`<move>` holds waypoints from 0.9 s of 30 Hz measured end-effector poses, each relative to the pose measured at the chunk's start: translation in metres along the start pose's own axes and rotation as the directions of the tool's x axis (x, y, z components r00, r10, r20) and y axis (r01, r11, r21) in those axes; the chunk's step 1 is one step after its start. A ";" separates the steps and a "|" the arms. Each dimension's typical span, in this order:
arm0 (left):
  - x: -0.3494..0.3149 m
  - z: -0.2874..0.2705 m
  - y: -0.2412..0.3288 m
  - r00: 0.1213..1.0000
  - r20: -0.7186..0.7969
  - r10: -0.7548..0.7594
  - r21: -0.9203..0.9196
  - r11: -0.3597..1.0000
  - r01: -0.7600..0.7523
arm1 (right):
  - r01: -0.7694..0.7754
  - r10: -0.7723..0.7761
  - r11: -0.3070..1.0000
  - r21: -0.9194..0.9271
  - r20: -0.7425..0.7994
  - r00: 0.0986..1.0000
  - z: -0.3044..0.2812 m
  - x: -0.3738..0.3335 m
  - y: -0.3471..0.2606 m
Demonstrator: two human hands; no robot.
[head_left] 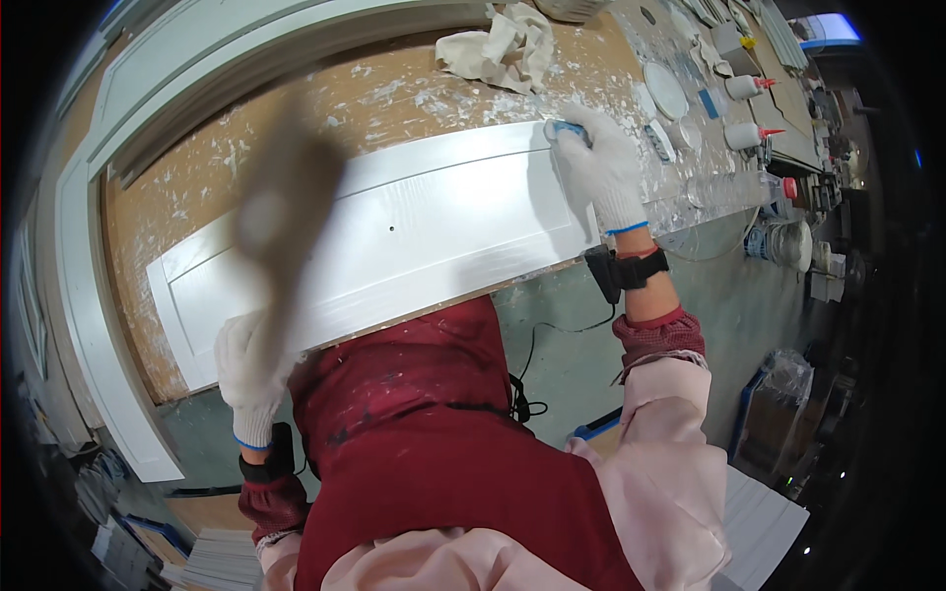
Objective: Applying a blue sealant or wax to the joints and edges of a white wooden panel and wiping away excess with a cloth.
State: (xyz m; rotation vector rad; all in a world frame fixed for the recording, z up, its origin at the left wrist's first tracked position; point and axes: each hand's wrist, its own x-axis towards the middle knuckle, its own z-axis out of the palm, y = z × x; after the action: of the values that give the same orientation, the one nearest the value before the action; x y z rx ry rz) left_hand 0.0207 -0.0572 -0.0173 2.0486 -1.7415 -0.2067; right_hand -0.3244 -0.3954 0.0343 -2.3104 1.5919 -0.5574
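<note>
A long white door panel (pixel 443 217) with a recessed middle and one small dark hole lies slantwise on the workbench. My right hand (pixel 603 167), in a white knit glove, presses a small blue pad (pixel 569 128) against the panel's far right corner, and its fingers are closed round it. At the near left edge of the panel is my left hand (pixel 246 360), gloved alike, with its fingers bent over the edge. A blurred brown shape (pixel 286 202) close to the camera covers part of the left hand and of the panel.
The bench top (pixel 394 103) is spattered with white paint. A crumpled cloth (pixel 503 49) lies at the back. On the right are white bottles with red tips (pixel 746 135), a clear plastic bottle (pixel 724 188) and a round lid (pixel 666 91). A white frame (pixel 84 266) borders the left.
</note>
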 end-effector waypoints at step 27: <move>0.090 -0.064 0.045 0.914 0.334 -0.229 0.180 0.968 0.177 | 0.456 -0.471 0.861 -0.226 -0.013 0.882 0.021 0.079 -0.004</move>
State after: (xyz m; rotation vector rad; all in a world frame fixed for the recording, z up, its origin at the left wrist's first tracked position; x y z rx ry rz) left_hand 0.0228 -0.1340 0.0734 2.4227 -1.7840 -0.5588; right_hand -0.2865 -0.4681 0.0298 -2.8973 1.1580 -0.5931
